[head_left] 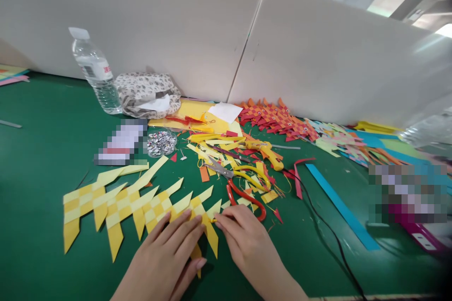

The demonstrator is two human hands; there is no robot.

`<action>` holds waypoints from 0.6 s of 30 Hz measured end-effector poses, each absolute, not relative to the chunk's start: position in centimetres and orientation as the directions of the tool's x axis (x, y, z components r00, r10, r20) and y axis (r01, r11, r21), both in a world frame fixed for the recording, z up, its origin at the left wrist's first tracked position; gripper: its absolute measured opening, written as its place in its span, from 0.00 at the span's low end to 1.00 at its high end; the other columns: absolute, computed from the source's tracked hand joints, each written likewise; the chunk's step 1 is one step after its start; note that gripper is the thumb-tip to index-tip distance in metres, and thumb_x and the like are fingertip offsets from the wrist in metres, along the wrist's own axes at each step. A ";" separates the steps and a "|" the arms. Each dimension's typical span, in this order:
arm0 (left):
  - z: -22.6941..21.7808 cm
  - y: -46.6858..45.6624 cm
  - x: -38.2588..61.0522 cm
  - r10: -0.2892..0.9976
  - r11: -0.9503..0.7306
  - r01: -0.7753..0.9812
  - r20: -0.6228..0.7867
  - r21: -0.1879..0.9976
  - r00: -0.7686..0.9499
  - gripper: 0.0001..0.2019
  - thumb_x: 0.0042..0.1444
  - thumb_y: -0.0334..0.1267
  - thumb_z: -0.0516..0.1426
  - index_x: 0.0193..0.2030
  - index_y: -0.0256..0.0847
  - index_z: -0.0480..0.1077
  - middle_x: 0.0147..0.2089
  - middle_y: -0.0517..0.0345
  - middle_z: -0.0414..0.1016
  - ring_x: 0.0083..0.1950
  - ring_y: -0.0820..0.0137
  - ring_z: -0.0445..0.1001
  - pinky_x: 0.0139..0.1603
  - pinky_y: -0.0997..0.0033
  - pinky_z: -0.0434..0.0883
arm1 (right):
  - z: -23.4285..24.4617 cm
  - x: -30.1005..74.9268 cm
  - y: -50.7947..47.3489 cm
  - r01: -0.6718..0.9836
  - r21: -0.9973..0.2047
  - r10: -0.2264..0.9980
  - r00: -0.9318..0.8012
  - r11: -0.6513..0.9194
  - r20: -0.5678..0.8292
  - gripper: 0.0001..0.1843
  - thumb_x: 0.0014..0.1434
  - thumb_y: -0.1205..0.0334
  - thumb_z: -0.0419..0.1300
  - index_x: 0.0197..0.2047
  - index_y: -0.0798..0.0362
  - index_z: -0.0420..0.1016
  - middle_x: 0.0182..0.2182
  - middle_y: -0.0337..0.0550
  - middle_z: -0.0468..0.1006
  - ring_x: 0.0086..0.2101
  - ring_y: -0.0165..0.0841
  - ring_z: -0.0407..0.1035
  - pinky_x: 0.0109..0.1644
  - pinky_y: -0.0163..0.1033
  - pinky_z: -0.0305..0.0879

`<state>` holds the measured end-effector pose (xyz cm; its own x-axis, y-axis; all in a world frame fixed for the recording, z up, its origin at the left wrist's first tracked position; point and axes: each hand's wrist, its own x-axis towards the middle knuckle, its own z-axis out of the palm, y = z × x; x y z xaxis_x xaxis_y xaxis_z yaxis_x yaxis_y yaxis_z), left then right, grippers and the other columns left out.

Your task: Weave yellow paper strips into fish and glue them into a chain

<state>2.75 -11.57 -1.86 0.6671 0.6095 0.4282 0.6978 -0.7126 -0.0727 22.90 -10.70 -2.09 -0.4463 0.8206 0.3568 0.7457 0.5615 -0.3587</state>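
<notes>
A woven paper piece [122, 208] in pale and deeper yellow, checkered with pointed ends, lies slantwise on the green table. My left hand [173, 244] rests flat over its right part, fingers stretched out and thumb apart, covering some of the weave. At the right tip of the piece, my right hand [247, 240] is closed in a pinch on the end of the paper; the fingers partly hide what is between them. Just beyond the right hand lie scissors [231, 184] with red and yellow handles, blades apart, on paper scraps [205, 155].
A yellow glue gun [264, 150] trails a black cord [318, 216] to the right. Googly eyes [161, 143], a phone [122, 143], a bottle [97, 75] and a spotted pouch [148, 94] stand left. Red-orange woven pieces [275, 117] and a blue strip [341, 207] lie right.
</notes>
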 end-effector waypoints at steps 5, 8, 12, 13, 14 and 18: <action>-1.5 -11.4 2.8 0.589 -0.715 0.691 0.440 -0.106 0.678 0.19 0.59 0.48 0.50 0.49 0.40 0.71 0.49 0.61 0.77 0.50 0.68 0.72 0.50 0.72 0.66 | -0.8 24.4 -10.2 0.772 -0.285 0.766 -0.368 0.567 0.527 0.13 0.56 0.71 0.55 0.46 0.54 0.71 0.37 0.46 0.73 0.39 0.34 0.67 0.44 0.40 0.66; -1.5 -11.3 2.8 0.596 -0.715 0.694 0.444 -0.087 0.669 0.19 0.59 0.48 0.51 0.50 0.40 0.70 0.49 0.61 0.77 0.51 0.68 0.72 0.52 0.73 0.64 | 0.8 27.3 -7.1 0.872 -0.146 0.707 -0.269 0.467 0.654 0.08 0.55 0.67 0.58 0.40 0.54 0.72 0.35 0.46 0.74 0.38 0.35 0.68 0.45 0.40 0.65; -1.7 -11.5 2.7 0.608 -0.713 0.697 0.435 -0.068 0.664 0.19 0.59 0.48 0.50 0.52 0.42 0.69 0.51 0.61 0.75 0.53 0.68 0.70 0.55 0.73 0.63 | 2.0 31.9 -0.9 0.991 -0.008 0.784 -0.099 0.131 0.612 0.14 0.56 0.57 0.56 0.43 0.57 0.70 0.39 0.52 0.75 0.41 0.42 0.68 0.48 0.45 0.63; -1.8 -11.5 2.7 0.605 -0.719 0.692 0.433 -0.062 0.668 0.18 0.59 0.47 0.50 0.52 0.43 0.69 0.51 0.61 0.75 0.53 0.68 0.70 0.56 0.72 0.62 | 1.9 32.7 0.5 0.999 0.005 0.822 -0.033 0.037 0.569 0.19 0.55 0.53 0.57 0.44 0.59 0.69 0.39 0.54 0.75 0.42 0.44 0.68 0.47 0.46 0.63; -1.9 -11.6 2.7 0.602 -0.725 0.686 0.430 -0.057 0.672 0.18 0.59 0.47 0.50 0.52 0.44 0.69 0.52 0.62 0.75 0.54 0.68 0.70 0.57 0.72 0.62 | 1.6 33.2 1.6 0.999 0.004 0.860 0.028 -0.035 0.510 0.24 0.53 0.49 0.58 0.46 0.60 0.68 0.39 0.55 0.75 0.41 0.46 0.68 0.45 0.46 0.64; -2.0 -11.6 2.6 0.592 -0.732 0.677 0.420 -0.077 0.688 0.15 0.59 0.45 0.51 0.50 0.47 0.70 0.52 0.62 0.74 0.54 0.68 0.69 0.57 0.71 0.62 | -0.1 33.7 3.7 0.979 -0.088 0.924 0.201 -0.182 0.325 0.28 0.50 0.44 0.58 0.47 0.57 0.66 0.36 0.52 0.77 0.37 0.45 0.71 0.37 0.43 0.64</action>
